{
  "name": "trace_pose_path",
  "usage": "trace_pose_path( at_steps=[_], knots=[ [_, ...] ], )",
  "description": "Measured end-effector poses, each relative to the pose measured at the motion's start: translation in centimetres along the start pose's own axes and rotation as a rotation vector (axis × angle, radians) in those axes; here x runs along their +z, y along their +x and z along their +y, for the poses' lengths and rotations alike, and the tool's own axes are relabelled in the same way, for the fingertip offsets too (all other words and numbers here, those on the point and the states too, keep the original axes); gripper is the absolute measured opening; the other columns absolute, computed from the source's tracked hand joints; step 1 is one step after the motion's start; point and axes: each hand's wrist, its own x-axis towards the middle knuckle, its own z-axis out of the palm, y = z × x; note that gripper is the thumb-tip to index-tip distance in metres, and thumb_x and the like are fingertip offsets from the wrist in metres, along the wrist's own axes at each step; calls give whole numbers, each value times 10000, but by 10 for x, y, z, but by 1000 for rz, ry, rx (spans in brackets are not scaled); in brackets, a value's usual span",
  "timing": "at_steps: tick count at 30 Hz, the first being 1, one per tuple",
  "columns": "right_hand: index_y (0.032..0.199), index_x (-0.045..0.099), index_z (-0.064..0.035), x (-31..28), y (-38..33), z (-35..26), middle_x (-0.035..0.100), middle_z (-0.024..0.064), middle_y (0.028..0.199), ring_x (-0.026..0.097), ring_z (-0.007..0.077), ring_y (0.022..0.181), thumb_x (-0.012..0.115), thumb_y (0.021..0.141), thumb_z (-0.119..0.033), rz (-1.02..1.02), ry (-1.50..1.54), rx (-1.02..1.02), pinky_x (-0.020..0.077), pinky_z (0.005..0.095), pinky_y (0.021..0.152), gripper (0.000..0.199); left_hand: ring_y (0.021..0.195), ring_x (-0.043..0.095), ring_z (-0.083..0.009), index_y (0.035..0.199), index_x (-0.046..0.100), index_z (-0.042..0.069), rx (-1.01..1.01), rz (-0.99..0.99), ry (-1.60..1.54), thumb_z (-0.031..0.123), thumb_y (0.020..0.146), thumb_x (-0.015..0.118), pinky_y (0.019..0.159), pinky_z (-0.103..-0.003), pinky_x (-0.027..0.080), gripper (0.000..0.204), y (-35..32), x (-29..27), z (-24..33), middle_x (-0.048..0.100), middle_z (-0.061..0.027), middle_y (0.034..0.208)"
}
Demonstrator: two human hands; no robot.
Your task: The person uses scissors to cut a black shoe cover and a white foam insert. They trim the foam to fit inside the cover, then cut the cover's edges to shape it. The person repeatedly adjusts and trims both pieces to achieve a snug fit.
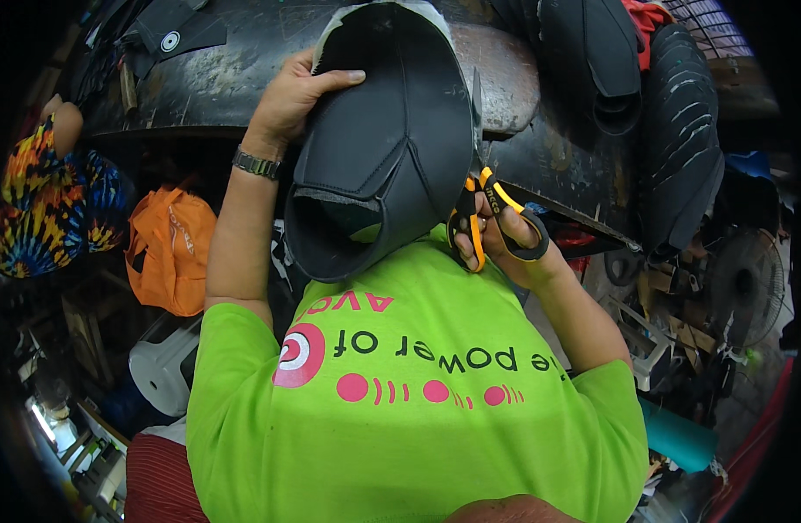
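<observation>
My left hand [294,98] grips the left edge of a black, stitched leather shoe upper [392,139], thumb laid across its face; a metal watch [256,163] sits on that wrist. My right hand [503,235] holds orange-and-black scissors [492,205], fingers through the handles. The blades run up behind the right edge of the upper and are mostly hidden. The upper is held in front of my chest, over a bright green shirt [418,392].
A dark, worn workbench [200,78] lies ahead with more black upper pieces [679,131] at right. An orange bag [169,248] hangs at left, near a person in a tie-dye garment [43,200]. A white stool [161,366] stands low left; a fan [749,288] at right.
</observation>
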Motion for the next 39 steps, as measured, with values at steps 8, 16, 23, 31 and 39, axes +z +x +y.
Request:
trace_pose_path(
  at_steps=[8, 16, 23, 31, 39],
  knots=[
    [1133, 547, -78, 2, 1, -3, 550, 38, 778, 511, 96, 624, 668, 883, -548, 43, 14, -33, 438, 226, 576, 547, 763, 704, -119, 1077, 662, 10, -29, -3, 34, 12, 847, 723, 685, -254, 600, 238, 1, 5, 0, 722, -67, 937],
    [1103, 559, -51, -2, -8, -11, 575, 49, 758, 516, 71, 540, 675, 904, -408, 49, -140, 12, 417, 190, 492, 425, 754, 705, -131, 1078, 654, 10, -144, -11, -8, 16, 837, 722, 698, -265, 599, 250, -3, 3, 6, 717, -75, 924],
    [1217, 551, -60, -11, 8, -5, 626, 86, 939, 623, 170, 806, 636, 766, -772, -100, -45, 17, 502, 293, 735, 848, 747, 696, -126, 1069, 650, 1, -254, -99, 1, 19, 826, 728, 705, -253, 590, 256, 0, 7, 7, 707, -64, 898],
    [1235, 537, -75, -15, 15, -2, 615, 85, 993, 615, 175, 836, 650, 709, -814, -167, -63, 7, 480, 290, 768, 914, 757, 690, -116, 1069, 644, 8, -263, -114, -35, 17, 824, 725, 720, -246, 586, 258, -4, 7, 13, 701, -51, 909],
    [1269, 529, -42, -8, 18, 6, 636, 107, 971, 629, 187, 825, 630, 795, -744, -251, 101, -17, 491, 304, 780, 853, 728, 682, -107, 1075, 644, 6, -258, -115, 58, 32, 817, 736, 681, -241, 581, 276, -1, 13, 4, 699, -45, 885]
  ],
)
